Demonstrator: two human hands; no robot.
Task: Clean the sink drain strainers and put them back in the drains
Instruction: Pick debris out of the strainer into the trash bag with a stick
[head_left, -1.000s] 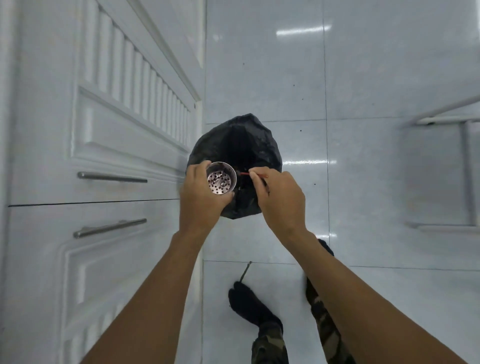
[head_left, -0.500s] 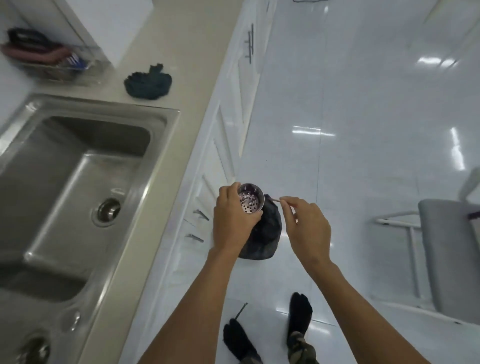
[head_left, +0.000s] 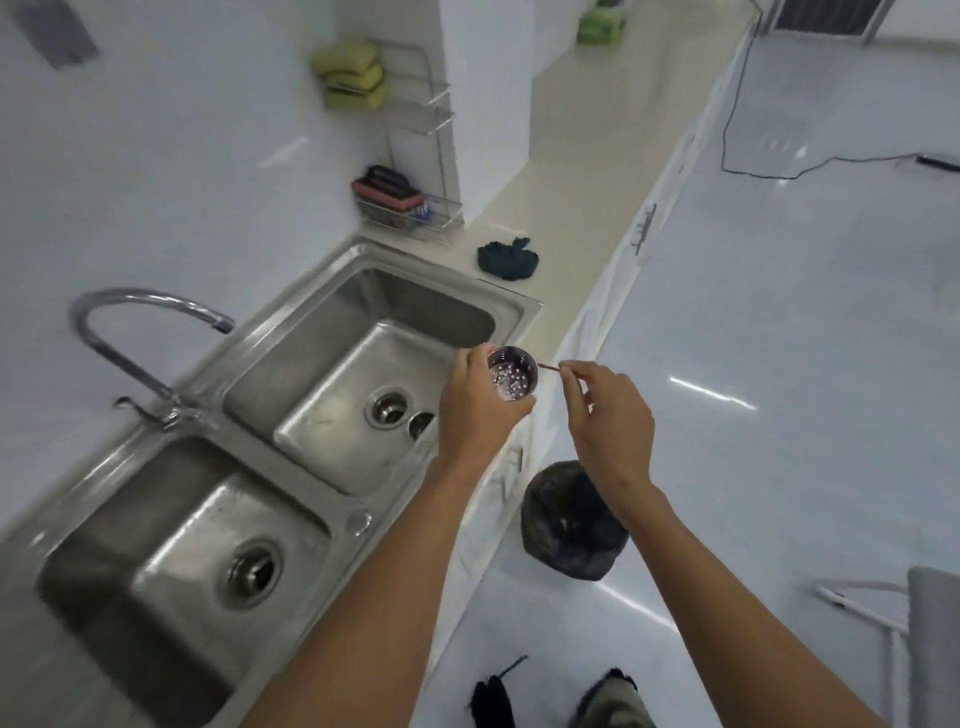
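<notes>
1. Head view is now taking in far more than half a second ago. Both basins of the steel sink, the curved tap and the wire rack are showing at left, where only part of the sink was showing before.
2. The left hand is gripping the strainer, with its fingers wrapped round the cup's wall and the perforated bottom facing the camera.
3. Earlier this strainer was hanging over the black bin bag. It is now being held higher and further left, level with the front edge of the bench and just right of the far basin.
4. The right hand is pinching a thin reddish stick between thumb and forefinger, as before. The stick's tip is pointing at the strainer's right rim, and I cannot tell whether it is touching.
5. The bin bag is sitting on the floor by the cabinet fronts, now nearer than both hands and showing between the forearms.
6. The far basin's drain is lying just left of the left hand. A small dark round thing, too blurred to name, is lying beside it.
7. The near basin's drain is coming into view at lower left.
8. A dark green cloth is lying on the bench just past the sink's far corner, in the same spot as before.
</notes>
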